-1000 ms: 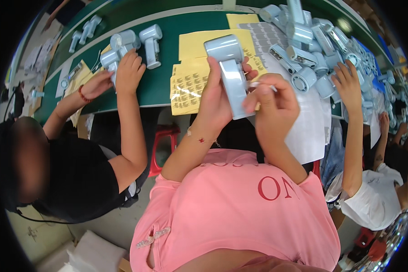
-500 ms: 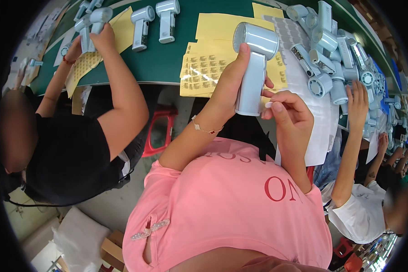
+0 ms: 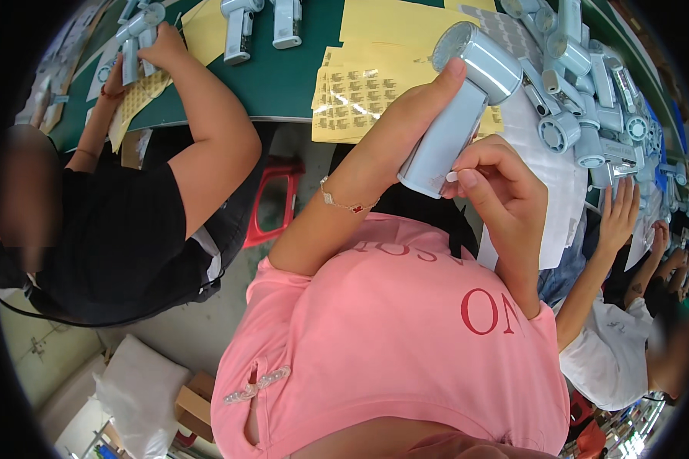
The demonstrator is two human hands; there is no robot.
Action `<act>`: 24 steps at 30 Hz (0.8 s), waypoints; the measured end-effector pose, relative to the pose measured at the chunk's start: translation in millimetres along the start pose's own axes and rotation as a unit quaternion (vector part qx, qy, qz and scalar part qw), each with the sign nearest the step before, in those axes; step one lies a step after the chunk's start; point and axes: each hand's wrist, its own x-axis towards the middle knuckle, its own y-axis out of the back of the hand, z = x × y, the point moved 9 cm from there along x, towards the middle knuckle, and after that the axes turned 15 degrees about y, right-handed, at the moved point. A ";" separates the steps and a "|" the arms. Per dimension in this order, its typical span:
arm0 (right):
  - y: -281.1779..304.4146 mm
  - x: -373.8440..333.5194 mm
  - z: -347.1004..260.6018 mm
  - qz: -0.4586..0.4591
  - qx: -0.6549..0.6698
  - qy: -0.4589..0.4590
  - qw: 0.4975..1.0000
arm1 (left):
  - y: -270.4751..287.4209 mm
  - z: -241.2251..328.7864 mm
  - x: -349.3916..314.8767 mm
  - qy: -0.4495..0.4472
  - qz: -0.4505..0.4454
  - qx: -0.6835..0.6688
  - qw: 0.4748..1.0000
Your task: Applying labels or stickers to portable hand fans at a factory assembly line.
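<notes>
My left hand (image 3: 429,115) is closed around a light blue handheld fan (image 3: 448,141), thumb up by its round head. The fan leans, head to the upper right and handle end toward me. Beside the handle's lower end, my right hand (image 3: 505,180) is closed in a pinch of thumb and forefinger. A small whitish spot shows at those fingertips; I cannot tell whether it is a nail or a small sticker. Behind the fan lie yellow sheets (image 3: 360,103) with rows of small printed labels.
A pile of similar fans (image 3: 582,84) covers the right side of the green table (image 3: 283,88), beside white paper (image 3: 540,176). Two fans (image 3: 287,23) lie at the far edge. A co-worker at left handles a fan (image 3: 135,38); another co-worker's hand (image 3: 618,214) is near the pile.
The fan has tilted, its head moving to the right, with my left hand turning along. My right hand stays pinched beside the handle's end. The right co-worker's hand has come lower, away from the pile.
</notes>
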 end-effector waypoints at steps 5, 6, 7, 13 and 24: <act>-4.0 -1.6 -6.4 -0.021 -0.053 0.020 0.998 | 1.0 -0.8 0.6 -0.007 0.006 -0.011 1.000; -4.2 -2.3 -4.6 -0.019 -0.050 0.011 0.999 | 0.6 -1.2 0.8 -0.006 0.001 -0.013 1.000; -4.7 -1.8 -4.4 -0.019 -0.043 0.013 0.999 | 1.0 -1.7 1.0 -0.004 0.002 -0.012 1.000; -5.6 -1.6 -4.7 -0.029 -0.054 0.016 0.998 | -0.2 -4.6 1.3 -0.007 -0.016 -0.025 1.000; -7.9 -0.7 -4.8 -0.037 -0.083 0.018 0.996 | 2.1 -6.3 1.6 -0.010 -0.019 -0.032 0.999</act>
